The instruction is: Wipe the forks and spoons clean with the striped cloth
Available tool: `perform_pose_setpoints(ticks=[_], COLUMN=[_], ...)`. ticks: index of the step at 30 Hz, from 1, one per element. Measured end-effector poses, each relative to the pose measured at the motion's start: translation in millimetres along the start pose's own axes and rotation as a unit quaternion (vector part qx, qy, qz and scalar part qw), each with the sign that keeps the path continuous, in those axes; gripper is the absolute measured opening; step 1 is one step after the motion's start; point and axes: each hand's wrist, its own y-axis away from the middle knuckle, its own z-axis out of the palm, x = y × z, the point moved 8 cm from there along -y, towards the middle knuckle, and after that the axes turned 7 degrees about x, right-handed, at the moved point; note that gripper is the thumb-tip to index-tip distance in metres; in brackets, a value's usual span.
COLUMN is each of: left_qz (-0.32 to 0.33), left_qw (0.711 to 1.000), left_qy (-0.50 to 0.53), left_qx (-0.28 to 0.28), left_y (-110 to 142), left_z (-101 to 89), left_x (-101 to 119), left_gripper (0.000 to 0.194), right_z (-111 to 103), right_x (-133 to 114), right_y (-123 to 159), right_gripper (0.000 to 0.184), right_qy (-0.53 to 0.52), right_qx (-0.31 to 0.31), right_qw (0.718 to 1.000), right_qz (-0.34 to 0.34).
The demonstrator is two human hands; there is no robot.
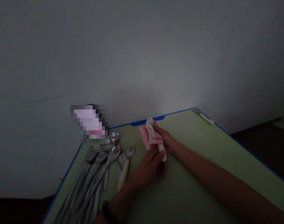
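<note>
My left hand (pixel 148 166) closes around the lower part of a white-handled utensil (pixel 162 152), whose end sticks out below the cloth. My right hand (pixel 164 138) grips a pink and white cloth (pixel 148 137), which is bunched around the utensil's upper part and hides its head. The two hands nearly meet there. To the left of my left hand lies a white-handled fork (pixel 125 165), close to a heap of long steel spoons (pixel 93 174). A dark bracelet (pixel 107 211) circles my left wrist.
The table is pale green with a blue edge (pixel 148 120) and meets a grey wall at the back. Another white-handled utensil (pixel 203 117) lies at the far corner. A pixelated pink and white object (pixel 89 123) stands beyond the spoons. Dark floor shows past the right edge.
</note>
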Motion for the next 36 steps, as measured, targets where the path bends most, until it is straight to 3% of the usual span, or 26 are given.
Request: perform_pose_setpoints(ticks=[36], left_qz=[0.015], left_qw=[1.000], left_qy=[-0.002], left_qx=[-0.009], left_y=[0.0], left_z=[0.8], left_x=[2.0], left_gripper=[0.032], right_z=[3.4], right_x=[-1.3], right_y=[0.9], right_gripper=[0.027], right_qy=[-0.011], right_qx=[-0.012], right_qw=[1.000], right_qz=[-0.011])
